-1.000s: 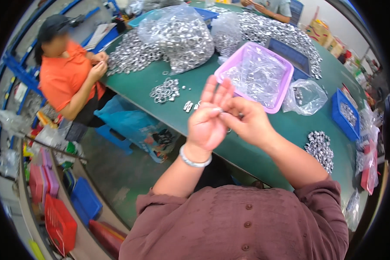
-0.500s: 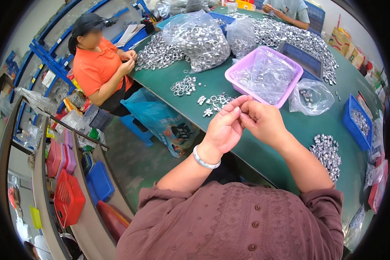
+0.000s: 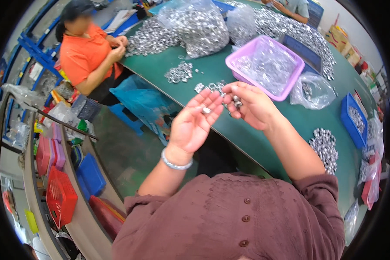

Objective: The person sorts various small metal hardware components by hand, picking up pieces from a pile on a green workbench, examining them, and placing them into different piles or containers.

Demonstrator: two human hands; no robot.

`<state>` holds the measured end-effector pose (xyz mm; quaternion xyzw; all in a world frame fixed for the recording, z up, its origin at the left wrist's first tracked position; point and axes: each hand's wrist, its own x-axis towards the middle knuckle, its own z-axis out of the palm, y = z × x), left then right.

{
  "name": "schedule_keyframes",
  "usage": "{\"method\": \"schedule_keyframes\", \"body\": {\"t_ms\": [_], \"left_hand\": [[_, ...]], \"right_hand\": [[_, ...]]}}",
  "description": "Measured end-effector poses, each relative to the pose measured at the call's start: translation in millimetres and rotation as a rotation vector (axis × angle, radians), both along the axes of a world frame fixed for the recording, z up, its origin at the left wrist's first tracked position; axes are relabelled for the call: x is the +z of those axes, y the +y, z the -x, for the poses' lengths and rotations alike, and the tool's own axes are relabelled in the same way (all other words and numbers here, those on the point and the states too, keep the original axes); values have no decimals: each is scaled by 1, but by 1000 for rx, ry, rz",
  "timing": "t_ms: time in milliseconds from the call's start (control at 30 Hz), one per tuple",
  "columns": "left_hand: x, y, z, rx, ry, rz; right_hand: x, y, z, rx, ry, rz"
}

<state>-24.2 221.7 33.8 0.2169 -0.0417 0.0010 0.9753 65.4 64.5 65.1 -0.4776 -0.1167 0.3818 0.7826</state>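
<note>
While the left hand lies spread, palm up, with a silvery piece resting on its fingers, the right hand curls loosely around metal parts. Both are over the tabletop's edge, near the purple tub; rings lie beyond.

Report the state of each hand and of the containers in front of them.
Left hand: open, palm up, bearing a silver piece
Right hand: half-curled, holding silver pieces
Purple basin: uncovered, clear plastic inside
Large clear bag of metal parts: bulging
Smaller clear bag right of the basin: slack, little inside
Blue tray at right: uncovered, metal parts inside
</note>
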Motion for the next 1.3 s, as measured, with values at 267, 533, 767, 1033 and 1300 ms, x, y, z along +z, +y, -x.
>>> {"method": "schedule_keyframes", "body": {"t_ms": [267, 533, 767, 1033, 1300], "left_hand": [[8, -5, 6, -9, -26, 14], [-1, -17, -4, -142, -46, 162], [-4, -32, -12, -162, 27, 217], [-3, -40, -14, -113, 99, 137], [-3, -43, -14, -66, 116, 107]], "right_hand": [[2, -17, 13, 30, -280, 214], [-6, -18, 36, -108, -854, 259], [-17, -20, 38, -348, -997, 311], [-19, -22, 37, -367, -985, 305], [-19, -22, 35, -359, -965, 343]]}}
